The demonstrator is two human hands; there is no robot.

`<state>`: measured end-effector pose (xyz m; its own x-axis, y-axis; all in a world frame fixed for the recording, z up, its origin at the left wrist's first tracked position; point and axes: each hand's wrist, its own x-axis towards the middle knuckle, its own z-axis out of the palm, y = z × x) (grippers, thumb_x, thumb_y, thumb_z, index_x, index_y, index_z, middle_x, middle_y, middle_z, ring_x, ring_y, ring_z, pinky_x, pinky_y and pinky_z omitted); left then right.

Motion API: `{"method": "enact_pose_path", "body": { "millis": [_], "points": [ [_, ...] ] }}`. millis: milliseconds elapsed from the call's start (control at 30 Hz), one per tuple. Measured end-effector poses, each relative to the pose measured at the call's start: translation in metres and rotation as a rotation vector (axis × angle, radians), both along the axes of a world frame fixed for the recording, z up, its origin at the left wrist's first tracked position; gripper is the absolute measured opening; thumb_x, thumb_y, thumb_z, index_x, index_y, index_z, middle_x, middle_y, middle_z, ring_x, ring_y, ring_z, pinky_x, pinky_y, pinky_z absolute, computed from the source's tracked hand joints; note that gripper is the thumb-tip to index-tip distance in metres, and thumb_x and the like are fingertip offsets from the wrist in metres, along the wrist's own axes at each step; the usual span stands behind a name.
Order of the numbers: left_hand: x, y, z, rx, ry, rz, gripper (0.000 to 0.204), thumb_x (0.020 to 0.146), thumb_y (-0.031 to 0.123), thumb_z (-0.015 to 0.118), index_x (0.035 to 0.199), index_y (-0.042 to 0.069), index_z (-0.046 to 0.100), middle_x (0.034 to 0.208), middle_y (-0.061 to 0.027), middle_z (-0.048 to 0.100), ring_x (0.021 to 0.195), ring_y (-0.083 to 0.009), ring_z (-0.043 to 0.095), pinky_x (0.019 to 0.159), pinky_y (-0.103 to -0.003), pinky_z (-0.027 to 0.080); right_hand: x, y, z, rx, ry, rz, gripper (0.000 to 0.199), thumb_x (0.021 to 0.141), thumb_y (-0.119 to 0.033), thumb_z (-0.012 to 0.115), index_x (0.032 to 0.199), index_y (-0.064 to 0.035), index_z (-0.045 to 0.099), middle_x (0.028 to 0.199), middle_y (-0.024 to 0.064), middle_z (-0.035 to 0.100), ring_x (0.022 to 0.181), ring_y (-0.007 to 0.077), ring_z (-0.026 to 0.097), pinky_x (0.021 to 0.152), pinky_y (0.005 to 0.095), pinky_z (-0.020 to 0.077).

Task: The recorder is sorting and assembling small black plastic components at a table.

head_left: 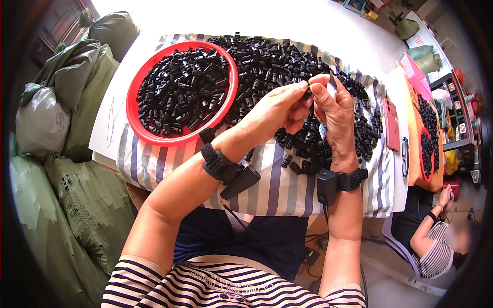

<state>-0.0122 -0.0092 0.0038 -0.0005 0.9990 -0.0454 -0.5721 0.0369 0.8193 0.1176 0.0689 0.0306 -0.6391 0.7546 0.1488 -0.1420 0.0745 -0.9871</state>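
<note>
My left hand (pixel 281 112) is closed, thumb and fingers pinching a small black plastic part (pixel 307 94) that they mostly cover. Against it, at the same height, my right hand (pixel 336 115) is closed round a thin blade-like tool (pixel 332 84), dark and pale, pointing up past the fingers. Something pale blue (pixel 322 131) shows beneath the right palm. Both hands are above a spread heap of black plastic parts (pixel 269 66) on a striped cloth (pixel 262 192). A red round basin (pixel 233 84) full of similar parts stands left of the heap.
A red phone (pixel 391 124) and dark-rimmed glasses (pixel 405 156) lie at the table's right edge. Stuffed green sacks (pixel 84 192) are piled at the left. On the right another person (pixel 434 238) sits by a second table holding black parts and a red basin (pixel 426 154).
</note>
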Motion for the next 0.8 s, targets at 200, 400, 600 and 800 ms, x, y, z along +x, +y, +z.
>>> {"method": "enact_pose_path", "body": {
  "millis": [200, 400, 600, 800],
  "points": [
    [0.000, 0.002, 0.000, 0.022, -0.124, -0.025, 0.040, 0.101, 0.042, 0.040, 0.084, 0.007, 0.051, 0.063, 0.0008, 0.041, 0.050, -0.0102, 0.040, 0.045, -0.023, 0.030, 0.001, 0.000, -0.001, 0.086, 0.009, 0.012, 0.015, 0.091, -0.015, 0.066, 0.098, -0.0043, 0.060, 0.077, -0.0006, 0.062, 0.071, 0.0052, 0.058, 0.066, 0.0179, 0.0438],
    [-0.002, 0.002, -0.003, 0.009, -0.132, -0.022, 0.037, 0.101, 0.039, 0.041, 0.085, 0.007, 0.051, 0.064, 0.0007, 0.043, 0.051, -0.0103, 0.041, 0.045, -0.022, 0.031, -0.005, -0.004, -0.003, 0.185, 0.046, -0.094, 0.014, 0.089, -0.015, 0.067, 0.095, -0.0050, 0.060, 0.073, -0.0038, 0.059, 0.065, 0.0019, 0.052, 0.059, 0.0169, 0.0394],
    [0.002, 0.004, 0.001, 0.013, -0.067, 0.110, 0.026, 0.099, 0.033, 0.047, 0.089, 0.010, 0.053, 0.067, 0.0016, 0.048, 0.053, -0.0077, 0.046, 0.045, -0.021, 0.034, 0.001, 0.001, -0.009, 0.339, -0.023, -0.093, 0.018, 0.087, -0.016, 0.070, 0.097, -0.0054, 0.059, 0.065, -0.0091, 0.045, 0.058, -0.0003, 0.034, 0.053, 0.0169, 0.0296],
    [-0.002, 0.004, -0.004, 0.068, -0.082, 0.069, 0.027, 0.100, 0.034, 0.046, 0.091, 0.010, 0.054, 0.066, 0.0022, 0.046, 0.053, -0.0068, 0.045, 0.045, -0.021, 0.034, -0.003, -0.006, 0.001, 0.061, 0.003, 0.082, 0.021, 0.089, -0.020, 0.068, 0.101, -0.0057, 0.059, 0.067, -0.0078, 0.053, 0.058, -0.0010, 0.040, 0.053, 0.0156, 0.0322]
  ]
}}
